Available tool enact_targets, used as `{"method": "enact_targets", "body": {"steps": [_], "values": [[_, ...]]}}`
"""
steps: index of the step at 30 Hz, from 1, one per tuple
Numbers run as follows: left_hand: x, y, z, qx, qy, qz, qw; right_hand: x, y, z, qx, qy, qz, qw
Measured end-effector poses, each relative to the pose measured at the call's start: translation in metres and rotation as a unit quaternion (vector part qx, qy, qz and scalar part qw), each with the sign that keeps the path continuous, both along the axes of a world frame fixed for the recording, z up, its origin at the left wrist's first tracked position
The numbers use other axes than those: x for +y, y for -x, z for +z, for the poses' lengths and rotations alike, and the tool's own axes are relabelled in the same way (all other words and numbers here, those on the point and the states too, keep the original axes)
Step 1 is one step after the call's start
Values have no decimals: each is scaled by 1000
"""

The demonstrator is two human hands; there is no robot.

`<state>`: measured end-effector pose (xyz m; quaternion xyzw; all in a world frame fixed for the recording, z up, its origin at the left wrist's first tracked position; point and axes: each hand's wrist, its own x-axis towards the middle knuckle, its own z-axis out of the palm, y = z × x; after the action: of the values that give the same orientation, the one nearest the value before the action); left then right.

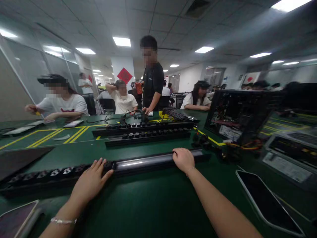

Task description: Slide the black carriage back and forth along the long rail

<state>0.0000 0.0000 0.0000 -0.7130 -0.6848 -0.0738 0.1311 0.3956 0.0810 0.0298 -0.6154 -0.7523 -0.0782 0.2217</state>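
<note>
on the green table (138, 205), this long black rail (143, 164) runs left to right, my left hand (92, 180) kinda flat across its middle, fingers loosely spread, right hand (183, 160) curled over nearer its right end

Elec. wkshp w/ open PC (231, 120)

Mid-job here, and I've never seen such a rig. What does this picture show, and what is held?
There is no robot: a person works with bare hands, and the one picture comes from a camera on that person's head. On the green table lies a long black strip with a row of parts at its left. The left hand lies spread over it; the right hand is curled on its smooth stretch, though I can't tell how firmly. More strips lie beyond; a computer case and a phone are to the right.
</note>
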Motion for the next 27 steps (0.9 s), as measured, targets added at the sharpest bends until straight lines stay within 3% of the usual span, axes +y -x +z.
{"method": "enact_targets", "body": {"steps": [27], "values": [[0, -15, 5, 0, -3, 44, 999, -1, -1, -2, 15, 11, -8, 1000]]}}
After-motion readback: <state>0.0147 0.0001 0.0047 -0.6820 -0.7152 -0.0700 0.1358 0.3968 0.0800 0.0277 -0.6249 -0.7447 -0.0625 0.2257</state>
